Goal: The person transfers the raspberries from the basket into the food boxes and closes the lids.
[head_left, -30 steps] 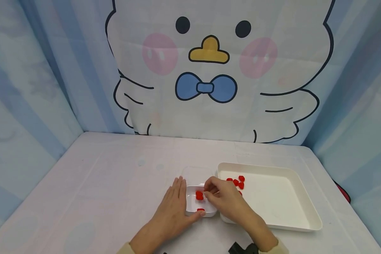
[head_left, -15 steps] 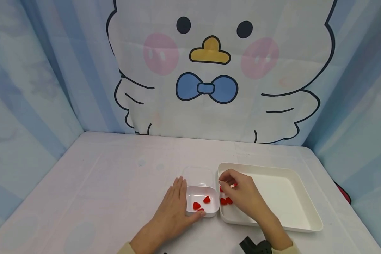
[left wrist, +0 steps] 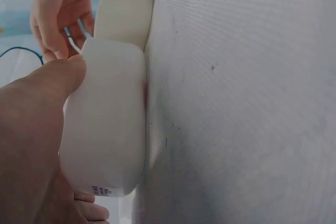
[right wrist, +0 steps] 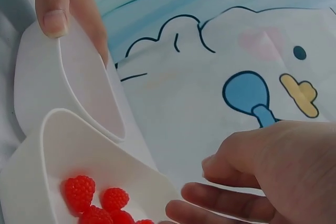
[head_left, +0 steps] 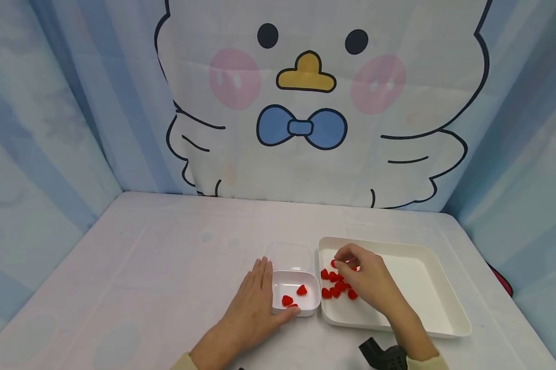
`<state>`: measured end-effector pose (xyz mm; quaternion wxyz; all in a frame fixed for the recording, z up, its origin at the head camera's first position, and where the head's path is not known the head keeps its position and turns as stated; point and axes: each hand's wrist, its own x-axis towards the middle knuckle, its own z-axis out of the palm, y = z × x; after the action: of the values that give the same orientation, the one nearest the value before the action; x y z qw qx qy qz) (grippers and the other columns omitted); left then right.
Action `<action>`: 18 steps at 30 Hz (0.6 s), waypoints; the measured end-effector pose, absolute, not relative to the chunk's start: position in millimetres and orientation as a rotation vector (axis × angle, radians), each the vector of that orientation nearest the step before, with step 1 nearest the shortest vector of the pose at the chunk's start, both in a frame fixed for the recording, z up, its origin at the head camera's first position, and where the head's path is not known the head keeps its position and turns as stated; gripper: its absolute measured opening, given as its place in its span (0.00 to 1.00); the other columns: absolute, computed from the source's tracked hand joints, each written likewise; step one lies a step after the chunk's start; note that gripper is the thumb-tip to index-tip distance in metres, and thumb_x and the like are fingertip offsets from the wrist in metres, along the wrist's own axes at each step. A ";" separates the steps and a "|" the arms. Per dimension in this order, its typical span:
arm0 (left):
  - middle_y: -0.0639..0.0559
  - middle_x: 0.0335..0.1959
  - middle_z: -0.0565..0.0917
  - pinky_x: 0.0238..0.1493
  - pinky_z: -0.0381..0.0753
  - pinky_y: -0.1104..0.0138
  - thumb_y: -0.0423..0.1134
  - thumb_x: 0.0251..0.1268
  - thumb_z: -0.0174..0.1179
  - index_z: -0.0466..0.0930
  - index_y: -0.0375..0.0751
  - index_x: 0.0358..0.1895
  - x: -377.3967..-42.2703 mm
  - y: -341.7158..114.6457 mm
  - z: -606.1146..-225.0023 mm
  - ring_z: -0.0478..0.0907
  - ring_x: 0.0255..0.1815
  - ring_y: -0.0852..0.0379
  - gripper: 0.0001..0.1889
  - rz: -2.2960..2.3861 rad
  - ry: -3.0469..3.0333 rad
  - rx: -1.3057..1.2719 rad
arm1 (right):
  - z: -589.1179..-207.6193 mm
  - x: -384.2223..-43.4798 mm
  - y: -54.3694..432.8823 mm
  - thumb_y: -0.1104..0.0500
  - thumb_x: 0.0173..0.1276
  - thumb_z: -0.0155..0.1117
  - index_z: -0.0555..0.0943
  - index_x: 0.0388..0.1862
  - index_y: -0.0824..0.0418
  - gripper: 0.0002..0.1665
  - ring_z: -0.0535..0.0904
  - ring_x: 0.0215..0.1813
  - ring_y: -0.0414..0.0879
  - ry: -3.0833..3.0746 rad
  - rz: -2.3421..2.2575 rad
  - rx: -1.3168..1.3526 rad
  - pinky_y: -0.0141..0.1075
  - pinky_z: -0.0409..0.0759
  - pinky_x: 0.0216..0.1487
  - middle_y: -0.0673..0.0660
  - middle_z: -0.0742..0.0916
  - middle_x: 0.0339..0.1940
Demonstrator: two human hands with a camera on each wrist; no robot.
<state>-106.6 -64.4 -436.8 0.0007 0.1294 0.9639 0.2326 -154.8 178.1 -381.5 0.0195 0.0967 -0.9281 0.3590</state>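
My left hand (head_left: pixel 250 303) lies with straight fingers along the left side of a small white box (head_left: pixel 314 306), its thumb resting on the front rim. Inside the box are a few red raspberries (head_left: pixel 302 291), one partly hidden by the thumb. My right hand (head_left: pixel 368 275) is over a white tray (head_left: pixel 426 298), thumb and forefinger near a raspberry (head_left: pixel 334 263) among several others. The right wrist view shows the thumb and fingers of the right hand (right wrist: pixel 273 182) apart with nothing visible between them. More raspberries (right wrist: pixel 80 192) lie below it in the tray.
A clear hinged lid (head_left: pixel 289 256) stands folded back behind the box. The tray's left wall is right beside the box. A printed cloth (head_left: pixel 301 174) hangs behind the white table (head_left: pixel 166 257), with curtains at both sides.
My right hand has moved from over the box to above the tray, then slightly right, uncovering more raspberries. Raspberries in the box have shifted apart. My left hand has stayed in place.
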 end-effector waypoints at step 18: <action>0.35 0.78 0.55 0.76 0.59 0.46 0.70 0.60 0.58 0.49 0.28 0.76 -106.8 -64.4 -436.7 0.50 0.81 0.39 0.56 0.746 3.021 0.406 | -384.4 -159.2 193.1 0.59 0.68 0.64 0.79 0.47 0.61 0.11 0.81 0.43 0.47 -2.988 1.061 0.183 0.39 0.85 0.44 0.56 0.86 0.43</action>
<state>-106.8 -64.4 -436.7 0.0015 0.1295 0.9627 0.2377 -159.2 193.1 -384.4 -0.0174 0.0576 -0.9407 0.3339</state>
